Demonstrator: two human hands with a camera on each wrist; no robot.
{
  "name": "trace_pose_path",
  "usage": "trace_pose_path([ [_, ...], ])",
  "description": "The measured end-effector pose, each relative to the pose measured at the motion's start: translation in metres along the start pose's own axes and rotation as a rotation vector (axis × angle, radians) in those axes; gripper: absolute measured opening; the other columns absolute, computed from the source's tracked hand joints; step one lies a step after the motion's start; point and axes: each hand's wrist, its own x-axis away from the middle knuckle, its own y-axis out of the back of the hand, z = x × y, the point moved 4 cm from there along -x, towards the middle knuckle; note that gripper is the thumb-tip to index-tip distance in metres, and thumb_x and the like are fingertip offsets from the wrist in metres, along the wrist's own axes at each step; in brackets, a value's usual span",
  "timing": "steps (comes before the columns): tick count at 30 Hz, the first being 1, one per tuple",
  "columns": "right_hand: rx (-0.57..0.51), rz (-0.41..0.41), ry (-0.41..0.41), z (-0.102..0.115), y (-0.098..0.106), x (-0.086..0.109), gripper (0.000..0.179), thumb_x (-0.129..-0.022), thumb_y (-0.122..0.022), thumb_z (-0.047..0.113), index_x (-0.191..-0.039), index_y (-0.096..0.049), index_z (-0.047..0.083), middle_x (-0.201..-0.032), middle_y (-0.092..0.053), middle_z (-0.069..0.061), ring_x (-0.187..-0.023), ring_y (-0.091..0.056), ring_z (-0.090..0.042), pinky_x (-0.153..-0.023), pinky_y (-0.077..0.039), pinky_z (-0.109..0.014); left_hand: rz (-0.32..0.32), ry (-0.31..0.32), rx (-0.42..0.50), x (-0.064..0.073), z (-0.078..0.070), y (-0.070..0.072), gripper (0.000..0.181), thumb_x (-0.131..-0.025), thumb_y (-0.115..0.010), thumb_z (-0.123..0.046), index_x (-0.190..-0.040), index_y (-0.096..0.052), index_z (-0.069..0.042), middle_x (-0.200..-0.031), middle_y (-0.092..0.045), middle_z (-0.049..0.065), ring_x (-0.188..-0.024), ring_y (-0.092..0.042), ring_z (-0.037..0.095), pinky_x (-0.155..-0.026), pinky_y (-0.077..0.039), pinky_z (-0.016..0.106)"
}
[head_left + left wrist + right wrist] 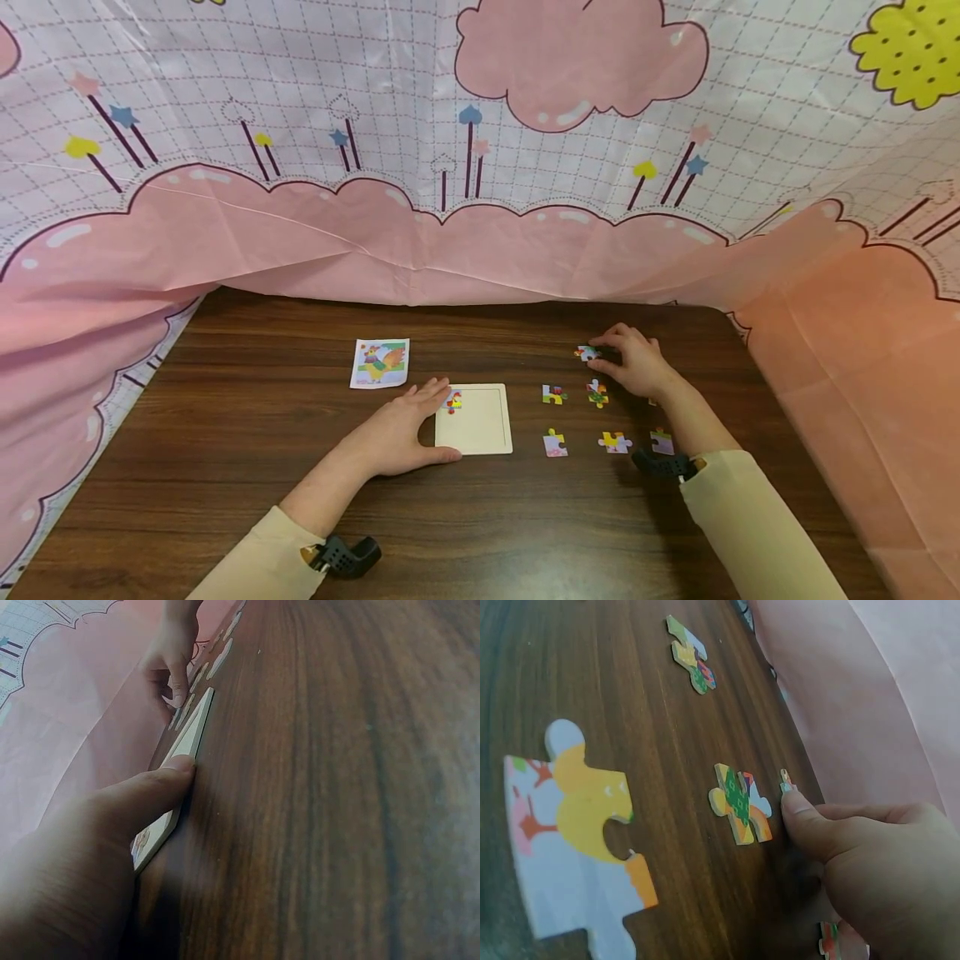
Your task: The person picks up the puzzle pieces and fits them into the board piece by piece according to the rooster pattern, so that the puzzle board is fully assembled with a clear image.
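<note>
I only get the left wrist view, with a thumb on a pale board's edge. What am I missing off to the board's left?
Observer: The head view shows a paper picture of a cartoon bird, left of the board and beyond the left hand.
Visitor: Lovely! The loose pieces look like thin edges to me. What's printed on one?
Observer: In the right wrist view, the nearest puzzle piece shows a yellow shape on a pale background.
Visitor: And is anything worn at the wrists?
Observer: Yes, in the head view a black device sits at the end of each beige sleeve.
</note>
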Motion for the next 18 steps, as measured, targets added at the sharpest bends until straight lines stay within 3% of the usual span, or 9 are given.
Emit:
trace_pose_path([
  [8, 0.043, -0.009, 0.020, 0.0016, -0.0039, -0.0025, 0.028, -0.101, -0.076, 0.024, -0.124, -0.072, 0.009, -0.120, -0.060, -0.009, -0.116, -0.053, -0.034, -0.094, -0.031, -0.063, -0.002, -0.004, -0.002, -0.0005, 0.0012, -0.0010, 0.107, -0.090, -0.074, -0.069, -0.166, -0.033, -0.005, -0.173, -0.026, 0.006, -0.159, -0.022, 0.023, -0.128, -0.019, 0.041],
  [18, 0.078, 0.000, 0.030, 0.0071, -0.0080, -0.0013, 0.026, -0.102, -0.073, 0.017, -0.123, -0.064, 0.004, -0.118, -0.061, -0.009, -0.115, -0.056, -0.033, -0.097, -0.033, -0.063, -0.012, -0.015, 0.003, 0.0002, 0.0007, -0.0006, 0.106, -0.090, -0.075, -0.067, -0.165, -0.034, -0.003, -0.173, -0.027, 0.008, -0.159, -0.023, 0.025, -0.128, -0.018, 0.043],
])
